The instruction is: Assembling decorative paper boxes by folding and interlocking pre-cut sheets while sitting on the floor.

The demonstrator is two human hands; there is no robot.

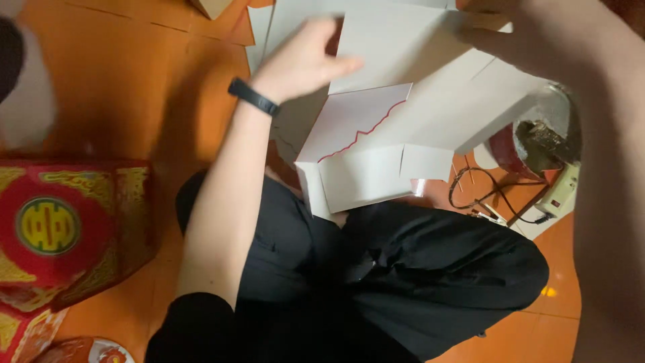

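Two bare hands work a flat white cardboard box blank that lies partly unfolded over the lap and the orange tiled floor. The left hand, a black band on its wrist, rests on the upper panel with fingers loosely spread and pressing rather than pinching; the right hand reaches in from the upper right corner and seems to grip the far edge of the blank, though motion blur keeps me from telling how tight its fingers close. Folding looks to be the step in hand: a flap with a wavy red edge is already turned over, and smaller flaps sit below it near the knee. Judging from that, the next fold would call for holding the main panel flat while a side is raised along its crease. At the left stands a finished red and gold box; at the right a red-rimmed pot and a pale device with a dark cord crowd the blank's lower corner
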